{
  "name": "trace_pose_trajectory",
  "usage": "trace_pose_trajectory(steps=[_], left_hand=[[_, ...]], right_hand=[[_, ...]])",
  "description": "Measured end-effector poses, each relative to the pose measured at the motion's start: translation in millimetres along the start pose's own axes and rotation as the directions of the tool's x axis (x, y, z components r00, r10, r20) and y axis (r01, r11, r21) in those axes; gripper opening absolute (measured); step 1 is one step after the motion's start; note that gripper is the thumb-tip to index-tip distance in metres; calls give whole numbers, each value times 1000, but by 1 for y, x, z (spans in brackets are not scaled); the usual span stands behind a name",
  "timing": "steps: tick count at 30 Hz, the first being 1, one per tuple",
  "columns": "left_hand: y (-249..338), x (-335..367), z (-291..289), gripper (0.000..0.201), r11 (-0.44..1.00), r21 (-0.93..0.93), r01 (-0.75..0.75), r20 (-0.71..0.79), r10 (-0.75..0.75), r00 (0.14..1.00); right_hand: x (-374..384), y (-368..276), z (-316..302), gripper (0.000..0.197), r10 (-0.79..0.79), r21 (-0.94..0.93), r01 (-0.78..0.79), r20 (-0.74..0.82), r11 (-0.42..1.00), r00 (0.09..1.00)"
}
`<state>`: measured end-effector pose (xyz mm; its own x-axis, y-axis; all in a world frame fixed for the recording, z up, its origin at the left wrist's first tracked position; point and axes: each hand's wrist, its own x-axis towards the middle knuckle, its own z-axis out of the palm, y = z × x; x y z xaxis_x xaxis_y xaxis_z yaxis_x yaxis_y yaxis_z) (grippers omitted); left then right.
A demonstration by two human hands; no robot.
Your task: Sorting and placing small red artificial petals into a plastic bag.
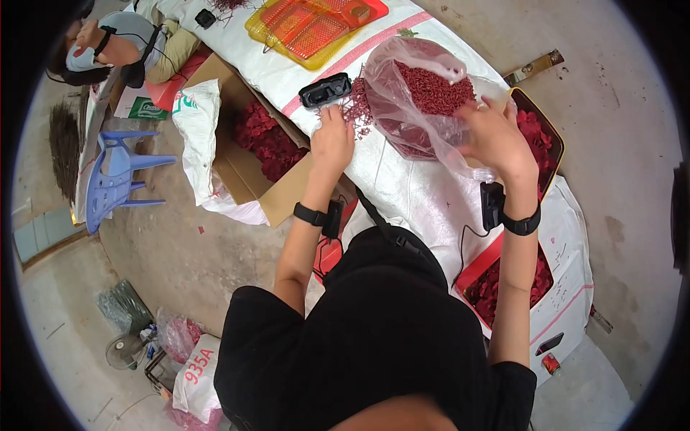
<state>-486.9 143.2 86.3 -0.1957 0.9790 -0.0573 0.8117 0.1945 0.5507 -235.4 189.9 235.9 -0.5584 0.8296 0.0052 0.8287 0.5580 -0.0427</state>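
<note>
My left hand (333,146) rests at the edge of a small loose heap of dark red bits (358,106), its fingers stretched forward beside a black plastic case (325,90). On the right, my right hand (503,138) is at the mouth of a clear plastic bag (392,108), thumb and fingers apart. Small dark red stem-like pieces (433,87) fill the bag. Whether my right fingertips touch the plastic or the pieces is hard to make out. Each wrist wears a black strap with a small device.
A cardboard box (233,161) of red petal-like pieces stands left. Red-rimmed trays (480,267) of similar pieces lie right, on the white woven sheet (413,194). Yellow and red baskets (309,32) lie at the far end. A blue plastic chair (108,179) and another person (144,50) are left.
</note>
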Motion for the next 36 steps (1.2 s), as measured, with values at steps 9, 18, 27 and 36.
trace_pose_trajectory(steps=[9,18,27,36], left_hand=[[-1,-14,24,74,934,357,-17,-4,20,1000],[57,-1,-26,48,961,180,-209,-162,238,958],[177,49,32,16,660,-322,-679,153,744,651],[227,76,99,24,403,-23,-915,324,869,374]], right_hand=[[-10,-1,-34,23,-25,217,-101,510,971,860],[-21,14,-36,9,-48,345,-68,318,936,947],[-74,28,-73,24,-76,446,-41,242,894,967],[-103,55,-78,21,-117,402,99,20,910,993]])
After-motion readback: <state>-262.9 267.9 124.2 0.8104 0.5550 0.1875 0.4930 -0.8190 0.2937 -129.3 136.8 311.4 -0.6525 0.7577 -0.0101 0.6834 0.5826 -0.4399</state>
